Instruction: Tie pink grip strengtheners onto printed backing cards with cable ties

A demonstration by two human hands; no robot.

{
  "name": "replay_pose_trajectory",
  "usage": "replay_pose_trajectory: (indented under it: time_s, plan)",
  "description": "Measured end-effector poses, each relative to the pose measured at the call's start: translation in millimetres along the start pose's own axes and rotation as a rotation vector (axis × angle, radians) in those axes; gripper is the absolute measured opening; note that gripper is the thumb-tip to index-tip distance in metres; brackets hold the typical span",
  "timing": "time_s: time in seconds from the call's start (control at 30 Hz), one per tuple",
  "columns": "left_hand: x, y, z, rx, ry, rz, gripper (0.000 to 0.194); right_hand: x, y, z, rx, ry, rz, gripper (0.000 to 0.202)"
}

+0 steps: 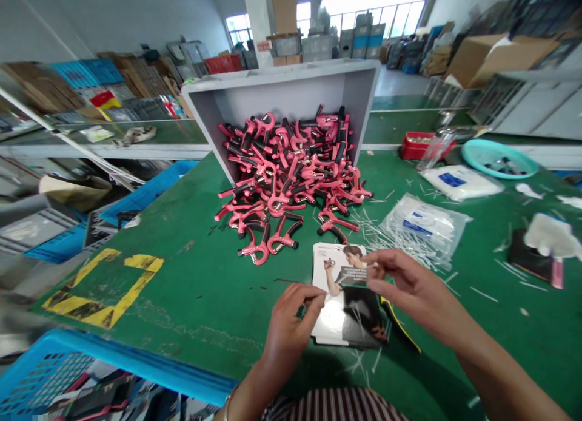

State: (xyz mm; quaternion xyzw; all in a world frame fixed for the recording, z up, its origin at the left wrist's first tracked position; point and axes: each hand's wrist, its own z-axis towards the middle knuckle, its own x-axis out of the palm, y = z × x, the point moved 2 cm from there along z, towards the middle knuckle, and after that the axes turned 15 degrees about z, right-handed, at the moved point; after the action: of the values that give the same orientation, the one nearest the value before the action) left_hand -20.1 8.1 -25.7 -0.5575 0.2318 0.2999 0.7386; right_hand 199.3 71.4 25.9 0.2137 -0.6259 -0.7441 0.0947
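Note:
A stack of glossy printed cards (pixel 328 318) lies on the green table, under and between my hands. My left hand (pixel 293 315) is closed in a pinch over the cards' left edge. Above their right side, my right hand (pixel 400 281) is pinched too. A thin, whitish cable tie (pixel 349 279) stretches between the fingertips of both hands, faint against the cards. Just below my right hand, the yellow handle (pixel 402 329) of a tool shows, its other end hidden. More loose cable ties (pixel 359 363) lie at the cards' near edge.
Pink-and-black spring hand grips (pixel 291 166) spill from a tipped grey crate (pixel 282 78). Bags of cable ties (pixel 421 227), a red box (pixel 416 145) and a turquoise dish (pixel 473 151) stand at right. A blue basket (pixel 182 369) sits at the near-left edge.

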Motion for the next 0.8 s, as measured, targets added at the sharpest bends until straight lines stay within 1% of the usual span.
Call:
replay_pose_trajectory:
  time_s: [0.03,0.07,0.1,0.13,0.17,0.2,0.23,0.27,0.3,0.37,0.4,0.43,0.47,0.53,0.6,0.63,0.7,0.73,0.8]
  plan:
    - [0.8,-2,0,-0.014,-0.027,-0.011,0.01,6,-4,1,0.066,0.008,0.14,0.031]
    - [2.2,-5,0,-0.011,-0.044,-0.014,0.009,14,-8,1,0.129,0.032,0.251,0.031]
    - [4.1,-8,0,0.009,-0.047,-0.008,0.009,21,-12,0,0.182,0.065,0.323,0.027]
    - [6.6,-11,-1,0.039,-0.037,0.0,0.01,29,-16,-1,0.221,0.091,0.36,0.022]
    - [9.6,-13,-1,0.072,-0.017,0.004,0.011,34,-21,-2,0.242,0.103,0.375,0.021]
    - [13.0,-12,0,0.09,0.006,0.007,0.012,38,-25,-4,0.248,0.093,0.377,0.022]
    - [16.6,-9,1,0.078,0.018,0.008,0.011,39,-29,-5,0.245,0.058,0.374,0.023]
    - [20.4,-3,3,0.032,0.018,0.011,0.01,38,-34,-6,0.239,0.003,0.374,0.023]
    - [24.6,6,5,-0.04,0.008,0.022,0.018,35,-38,-7,0.233,-0.062,0.381,0.022]
    - [33.8,27,10,-0.186,-0.006,0.06,0.047,26,-46,-6,0.228,-0.189,0.424,0.021]
    - [38.6,36,13,-0.218,0.014,0.077,0.054,22,-49,-5,0.226,-0.238,0.458,0.021]
    - [42.8,45,15,-0.222,0.044,0.082,0.053,18,-52,-4,0.223,-0.269,0.492,0.02]
    - [45.4,51,17,-0.216,0.061,0.079,0.047,15,-54,-3,0.218,-0.286,0.52,0.02]
    - [43.7,60,17,-0.234,0.033,0.023,0.033,13,-55,2,0.202,-0.295,0.56,0.019]
    - [34.7,67,15,-0.338,-0.015,-0.148,0.033,17,-54,8,0.171,-0.293,0.594,0.019]
    - [29.3,70,13,-0.403,-0.009,-0.275,0.035,22,-54,12,0.153,-0.288,0.609,0.019]
    - [19.1,76,7,-0.518,0.039,-0.521,0.04,36,-56,21,0.124,-0.246,0.619,0.018]
    - [14.9,80,4,-0.563,0.058,-0.605,0.041,45,-58,26,0.125,-0.206,0.607,0.019]
    - [9.3,90,-3,-0.626,0.067,-0.687,0.044,65,-66,34,0.143,-0.11,0.541,0.02]
